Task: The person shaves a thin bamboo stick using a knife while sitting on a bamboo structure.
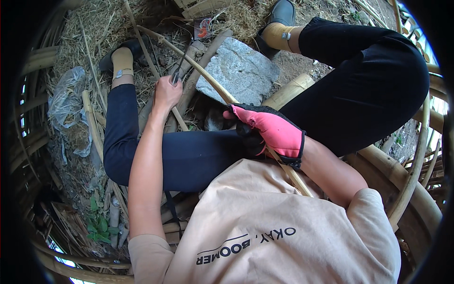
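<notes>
Long bamboo strip (208, 78) lying across lap, running from ground litter back under torso. Right hand (272, 132), pink-gloved, clamped on strip mid-length. Left hand (165, 92), bare, closed on dark blade (179, 68) at strip. Probably mid-way through shaving; far end untouched. Grey stone (239, 71) just beyond.
</notes>
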